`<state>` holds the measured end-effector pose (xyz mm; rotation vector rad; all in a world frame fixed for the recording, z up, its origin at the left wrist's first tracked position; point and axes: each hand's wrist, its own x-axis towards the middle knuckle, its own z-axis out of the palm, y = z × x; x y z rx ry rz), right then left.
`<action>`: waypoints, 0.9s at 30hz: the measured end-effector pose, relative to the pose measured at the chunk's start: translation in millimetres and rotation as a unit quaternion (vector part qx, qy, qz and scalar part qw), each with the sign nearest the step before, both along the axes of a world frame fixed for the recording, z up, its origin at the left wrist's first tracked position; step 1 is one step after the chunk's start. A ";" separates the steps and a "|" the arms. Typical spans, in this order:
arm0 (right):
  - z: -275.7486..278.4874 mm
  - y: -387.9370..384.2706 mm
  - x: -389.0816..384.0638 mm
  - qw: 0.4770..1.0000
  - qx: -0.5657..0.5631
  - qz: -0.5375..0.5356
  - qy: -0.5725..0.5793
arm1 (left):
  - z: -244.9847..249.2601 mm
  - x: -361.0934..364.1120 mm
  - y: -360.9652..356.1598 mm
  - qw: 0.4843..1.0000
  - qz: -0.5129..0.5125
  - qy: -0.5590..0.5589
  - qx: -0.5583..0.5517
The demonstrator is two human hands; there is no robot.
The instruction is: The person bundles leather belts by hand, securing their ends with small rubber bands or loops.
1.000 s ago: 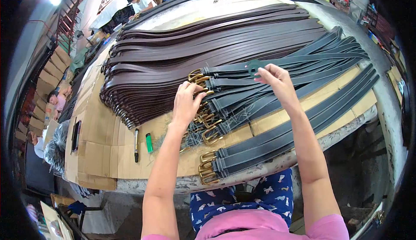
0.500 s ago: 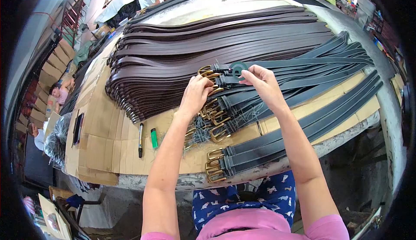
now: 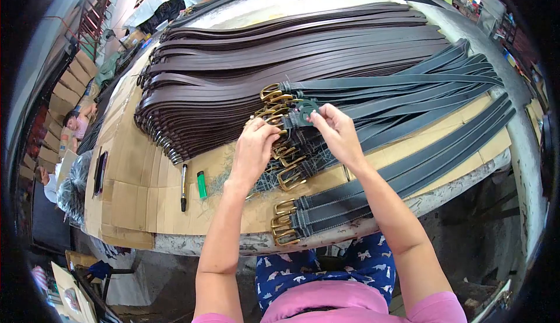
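My left hand [image 3: 255,148] pinches a brass buckle [image 3: 274,123] of a dark grey belt in the fanned row of grey belts [image 3: 402,98]. My right hand [image 3: 335,132] grips small green scissors [image 3: 304,109], its blade end at the stitched belt end just right of that buckle. More brass buckles [image 3: 290,177] lie below my hands, with cut thread scraps [image 3: 265,182] around them. Three grey belts [image 3: 402,171] with buckles lie apart near the table's front edge.
A large stack of dark brown belts [image 3: 280,55] fills the table behind. On the cardboard [image 3: 131,200] at left lie a green lighter [image 3: 200,184], a black pen [image 3: 183,187] and a phone [image 3: 100,174]. Other people sit at far left and at the back.
My right hand with the scissors has come down and left from above the belts to the buckle end. My left hand shifted slightly along the buckles.
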<state>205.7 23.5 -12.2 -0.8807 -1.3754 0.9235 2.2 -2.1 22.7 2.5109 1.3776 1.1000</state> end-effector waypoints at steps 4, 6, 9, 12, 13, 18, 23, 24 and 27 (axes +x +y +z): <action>-5.5 -8.7 -0.5 0.999 0.044 -0.005 0.025 | 6.4 5.8 -13.9 0.995 0.028 -0.070 -0.072; -1.4 -13.9 0.3 0.999 0.038 -0.010 0.001 | 7.4 10.8 -17.8 0.999 0.021 -0.043 -0.012; 0.0 -15.1 -0.7 0.995 0.083 -0.031 -0.037 | 2.1 21.4 -18.7 0.998 0.046 -0.039 0.027; 1.2 -16.9 -1.8 0.988 0.124 -0.038 -0.078 | -8.8 25.1 -13.2 0.994 0.063 -0.040 0.082; 1.1 -16.2 -2.5 0.985 0.146 -0.040 -0.086 | -12.1 24.8 -10.4 0.992 0.065 -0.040 0.102; 0.9 -18.9 -4.4 0.981 0.155 -0.034 -0.113 | -10.4 24.1 -5.7 0.993 0.046 -0.065 0.086; -0.1 -20.2 -3.2 0.981 0.142 -0.022 -0.132 | -8.9 23.8 -3.3 0.989 0.058 -0.133 0.006; 0.1 -20.7 -3.1 0.981 0.140 -0.021 -0.135 | -9.4 23.4 -2.7 0.987 0.059 -0.150 -0.011; 1.0 -20.9 -3.4 0.979 0.146 -0.018 -0.138 | -8.5 23.8 -1.6 0.989 0.064 -0.131 0.000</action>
